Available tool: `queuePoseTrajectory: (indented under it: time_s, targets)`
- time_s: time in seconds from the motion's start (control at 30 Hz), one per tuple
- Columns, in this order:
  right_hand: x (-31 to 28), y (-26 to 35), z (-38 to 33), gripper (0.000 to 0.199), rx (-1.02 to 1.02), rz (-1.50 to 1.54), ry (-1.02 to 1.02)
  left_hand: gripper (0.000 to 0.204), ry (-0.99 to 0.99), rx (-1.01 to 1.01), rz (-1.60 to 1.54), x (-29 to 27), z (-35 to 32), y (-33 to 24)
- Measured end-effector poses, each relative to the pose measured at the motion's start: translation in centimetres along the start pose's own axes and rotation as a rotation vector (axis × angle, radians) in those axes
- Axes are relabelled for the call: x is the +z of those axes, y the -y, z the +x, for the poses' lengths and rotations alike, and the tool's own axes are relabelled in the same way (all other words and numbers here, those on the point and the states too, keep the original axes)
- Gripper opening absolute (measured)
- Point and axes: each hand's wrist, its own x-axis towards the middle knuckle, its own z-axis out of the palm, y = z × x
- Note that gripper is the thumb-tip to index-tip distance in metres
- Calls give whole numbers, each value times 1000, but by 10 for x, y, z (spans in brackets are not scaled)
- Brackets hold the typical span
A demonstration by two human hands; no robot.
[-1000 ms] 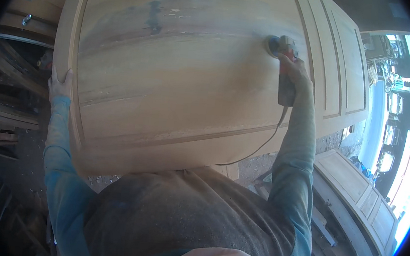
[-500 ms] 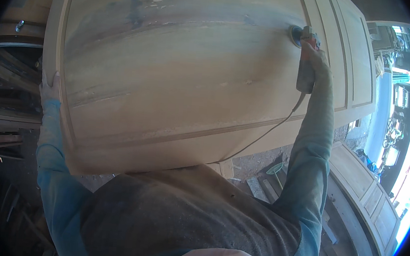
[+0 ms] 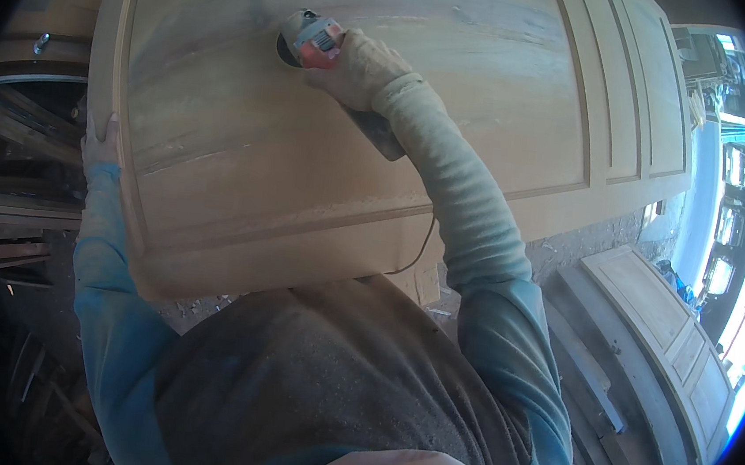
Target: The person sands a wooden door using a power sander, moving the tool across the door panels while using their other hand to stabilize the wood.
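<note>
Leftward across the big wooden door, my right hand is now carrying the disc power tool, which half a second ago was near the moulding on the panel's right side. My right fingers are wrapping closed around its body, and its disc end is sitting over the upper left of the recessed panel; I'm not able to tell how firmly it is pressing. My left hand is staying at the door's left edge, fingers partly spread against it; how tightly they are gripping is not showing. Behind the tool, the cord is hanging over the near edge. Judging by colour, I'm looking at a partly worked surface: the lower panel is mostly showing pale and even, while grey-blue patches and some rough streaks are remaining, mainly higher up.
</note>
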Motion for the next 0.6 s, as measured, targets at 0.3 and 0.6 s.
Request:
queuePoseTrajectory:
  time_s: [0.3,0.6]
  targets:
    - [-51,-212,-96,65,368,270,-348,98,25,-110,10,-9,-8,-17]
    - [-13,-156,-109,61,353,271,-272,97,-25,-68,25,3,-3,-2]
